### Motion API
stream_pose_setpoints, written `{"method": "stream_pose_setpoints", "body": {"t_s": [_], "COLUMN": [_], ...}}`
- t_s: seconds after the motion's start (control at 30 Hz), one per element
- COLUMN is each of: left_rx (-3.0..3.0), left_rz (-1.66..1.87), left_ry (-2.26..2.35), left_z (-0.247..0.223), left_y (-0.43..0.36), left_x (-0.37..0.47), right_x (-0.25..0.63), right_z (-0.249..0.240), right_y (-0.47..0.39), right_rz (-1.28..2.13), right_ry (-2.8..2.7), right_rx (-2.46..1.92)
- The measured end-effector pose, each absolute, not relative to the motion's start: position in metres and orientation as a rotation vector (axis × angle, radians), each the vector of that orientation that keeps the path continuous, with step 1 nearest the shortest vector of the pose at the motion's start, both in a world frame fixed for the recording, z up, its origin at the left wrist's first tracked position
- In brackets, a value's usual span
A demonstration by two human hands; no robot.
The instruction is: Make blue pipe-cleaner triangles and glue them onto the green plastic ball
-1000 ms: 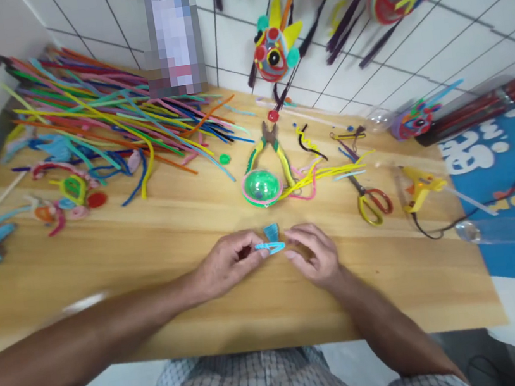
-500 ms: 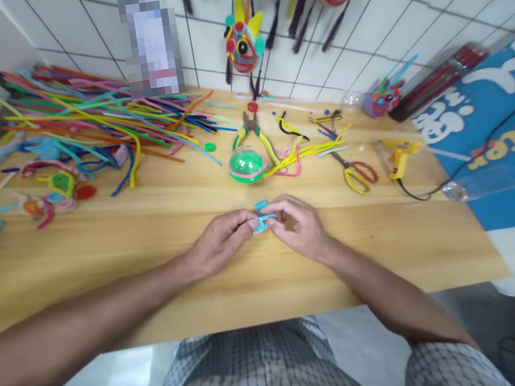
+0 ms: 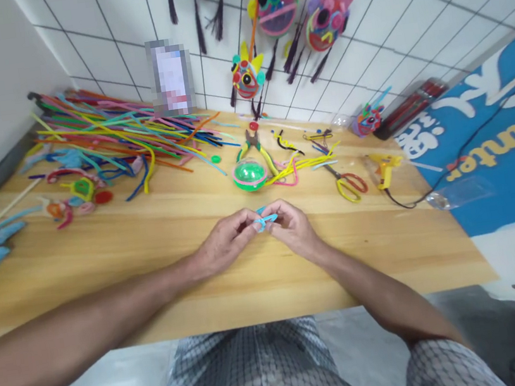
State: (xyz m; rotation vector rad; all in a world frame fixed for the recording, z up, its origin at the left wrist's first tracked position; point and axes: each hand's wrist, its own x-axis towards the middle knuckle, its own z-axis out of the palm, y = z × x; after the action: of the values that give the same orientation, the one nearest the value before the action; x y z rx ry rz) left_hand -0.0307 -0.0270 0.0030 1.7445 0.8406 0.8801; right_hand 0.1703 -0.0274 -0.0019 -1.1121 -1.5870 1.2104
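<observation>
Between my fingertips is a light blue pipe cleaner [image 3: 268, 218], bent into a small folded shape. My left hand [image 3: 228, 240] pinches its left end, and my right hand [image 3: 292, 229] pinches it from the right. The fingers partly hide how it is folded. Just beyond my hands stands a green bowl-like half ball [image 3: 250, 176] with a pink rim. Behind that lie pliers [image 3: 254, 144] with green and yellow handles. Another light blue piece shows behind the fingers, and I cannot tell whether it is the same strip.
A heap of coloured pipe cleaners [image 3: 119, 129] covers the back left. Scissors [image 3: 351, 185] and a yellow glue gun [image 3: 386, 168] with a cord lie to the right. Decorated fish-like heads [image 3: 276, 2] hang on the tiled wall. Finished twisted pieces [image 3: 79, 191] lie at left.
The blue pipe cleaner has turned and looks more tightly folded between my fingers. Both hands stay pinched on it, a little closer together. The head view has shifted, showing more of the wall.
</observation>
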Motion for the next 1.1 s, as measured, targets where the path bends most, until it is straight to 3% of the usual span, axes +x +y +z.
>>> {"method": "stream_pose_setpoints", "body": {"t_s": [0.5,0.9,1.1], "left_rx": [1.63,2.008,1.877], "left_rz": [0.901,1.047,1.008], "left_ry": [0.835,0.885,0.985], "left_z": [0.005,0.004,0.004], "left_y": [-0.023,-0.03,-0.029], "left_x": [-0.03,-0.029,-0.029], "right_x": [0.176,0.175,0.176], "right_z": [-0.006,0.001,0.006], "right_y": [-0.031,-0.037,-0.036], "right_rz": [1.274,1.2,1.078], "right_ry": [-1.58,-1.68,-1.718], "right_rx": [-1.058,-1.07,-1.093]}}
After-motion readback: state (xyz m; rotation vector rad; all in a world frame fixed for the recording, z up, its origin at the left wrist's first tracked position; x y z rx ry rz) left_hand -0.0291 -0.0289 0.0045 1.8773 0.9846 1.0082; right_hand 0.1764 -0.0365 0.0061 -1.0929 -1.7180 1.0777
